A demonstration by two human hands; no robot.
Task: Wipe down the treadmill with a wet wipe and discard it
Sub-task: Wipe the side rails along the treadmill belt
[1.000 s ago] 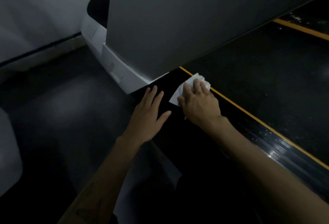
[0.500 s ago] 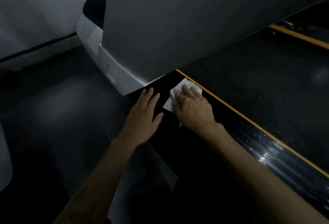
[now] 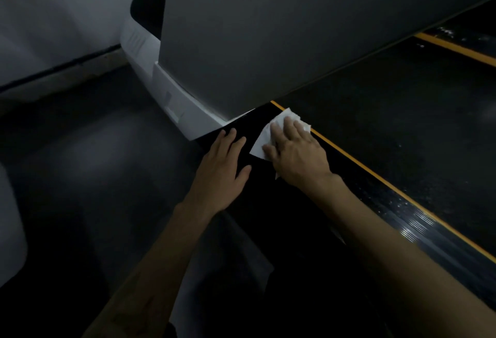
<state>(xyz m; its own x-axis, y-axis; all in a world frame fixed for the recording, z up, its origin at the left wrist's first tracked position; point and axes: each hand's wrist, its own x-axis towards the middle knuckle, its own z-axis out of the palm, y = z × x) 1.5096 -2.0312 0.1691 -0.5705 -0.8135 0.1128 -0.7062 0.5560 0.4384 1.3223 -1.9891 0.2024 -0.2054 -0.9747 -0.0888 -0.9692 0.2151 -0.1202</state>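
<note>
A white wet wipe [image 3: 279, 125] lies flat on the treadmill's black side rail [image 3: 389, 203], just left of the rail's orange stripe. My right hand [image 3: 298, 155] presses down on the wipe with straight fingers and covers most of it. Flat on the same rail, a little to the left, my left hand [image 3: 222, 166] rests with its fingers spread and holds nothing. The dark treadmill belt [image 3: 402, 112] runs to the right of the stripe. The grey upright and white motor cover [image 3: 182, 107] rise right behind both hands.
A dark floor [image 3: 80, 176] spreads to the left of the treadmill. A pale wall with a black baseboard line [image 3: 67, 66] runs at the back left. A second orange stripe [image 3: 456, 48] marks the belt's far side.
My right hand has slid the wipe back and forth along the rail by a short way. My left hand has stayed flat beside it.
</note>
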